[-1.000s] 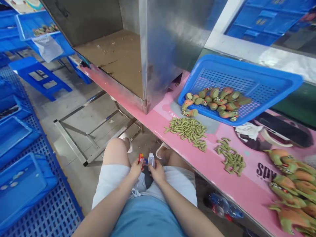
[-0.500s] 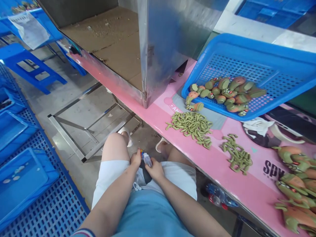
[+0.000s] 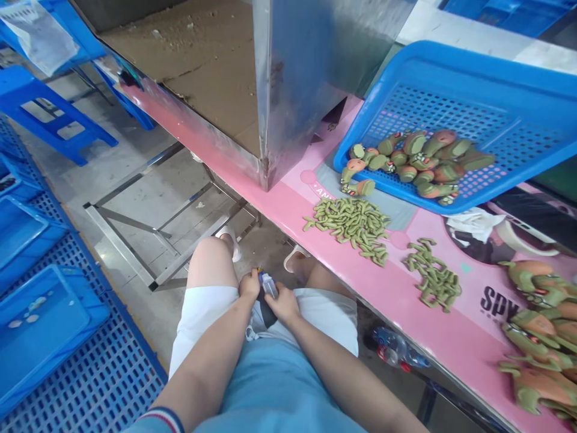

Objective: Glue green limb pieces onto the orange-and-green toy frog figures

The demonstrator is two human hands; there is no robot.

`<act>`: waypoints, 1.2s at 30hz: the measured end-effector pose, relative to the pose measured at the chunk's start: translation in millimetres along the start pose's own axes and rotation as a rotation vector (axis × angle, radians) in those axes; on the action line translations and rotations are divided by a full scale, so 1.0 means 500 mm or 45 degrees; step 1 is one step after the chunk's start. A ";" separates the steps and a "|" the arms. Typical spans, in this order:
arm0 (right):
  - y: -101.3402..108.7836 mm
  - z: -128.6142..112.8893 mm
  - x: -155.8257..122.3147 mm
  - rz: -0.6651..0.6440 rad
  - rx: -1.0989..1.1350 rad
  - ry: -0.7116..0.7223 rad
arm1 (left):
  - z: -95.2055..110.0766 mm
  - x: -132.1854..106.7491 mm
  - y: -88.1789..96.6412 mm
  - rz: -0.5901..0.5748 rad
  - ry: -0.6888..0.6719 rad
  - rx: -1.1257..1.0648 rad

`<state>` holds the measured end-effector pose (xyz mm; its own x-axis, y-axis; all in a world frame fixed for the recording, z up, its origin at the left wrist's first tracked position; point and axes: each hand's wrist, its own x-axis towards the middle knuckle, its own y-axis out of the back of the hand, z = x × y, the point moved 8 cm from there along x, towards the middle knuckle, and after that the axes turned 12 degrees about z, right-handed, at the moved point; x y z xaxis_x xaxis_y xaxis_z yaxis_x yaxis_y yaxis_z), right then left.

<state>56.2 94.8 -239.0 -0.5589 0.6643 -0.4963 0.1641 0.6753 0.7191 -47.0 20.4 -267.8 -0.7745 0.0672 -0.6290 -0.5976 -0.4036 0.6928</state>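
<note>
Both my hands are low over my lap, close together. My right hand (image 3: pixel 285 304) is closed around a small translucent bottle (image 3: pixel 269 285), which points away from me. My left hand (image 3: pixel 249 285) is closed beside it, with a bit of blue and yellow showing at its fingertips; what that is I cannot make out. Under the hands lies something dark (image 3: pixel 267 311) on my white shorts. On the pink table to the right are a larger pile of small green curved pieces (image 3: pixel 354 224) and a smaller pile of them (image 3: pixel 433 275).
A blue perforated basket (image 3: pixel 509 126) on the table holds several green-and-orange figures (image 3: pixel 424 159). More such figures (image 3: pixel 541 337) lie at the right edge. A metal-sided box (image 3: pixel 297 102) stands at the table's far part. Blue trays (image 3: pixel 45 331) and a blue stool (image 3: pixel 58 114) are on the left.
The view has shifted slightly. My hands stay together over my lap with the bottle in the right one; less of the coloured thing shows at my left fingertips.
</note>
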 end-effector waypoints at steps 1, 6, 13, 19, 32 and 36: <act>0.000 0.000 0.000 -0.001 -0.005 -0.001 | 0.001 -0.002 0.001 -0.001 -0.005 0.010; 0.000 0.002 0.000 -0.002 -0.029 -0.006 | 0.005 -0.008 0.000 -0.009 -0.024 0.044; -0.004 0.004 0.001 -0.008 -0.041 -0.003 | 0.002 -0.008 -0.001 0.002 -0.029 0.051; -0.007 0.007 0.003 -0.009 -0.051 -0.015 | 0.003 -0.009 0.002 0.035 -0.018 0.045; -0.003 0.004 0.001 -0.006 -0.051 -0.013 | 0.001 -0.010 0.008 0.048 0.001 0.007; -0.003 0.005 0.000 -0.011 -0.056 -0.021 | 0.000 -0.007 0.008 0.065 0.001 -0.007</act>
<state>57.9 94.8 -241.2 -0.5463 0.6642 -0.5103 0.1231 0.6663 0.7354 -46.9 18.6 -262.6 -0.8041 0.0458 -0.5927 -0.5558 -0.4117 0.7222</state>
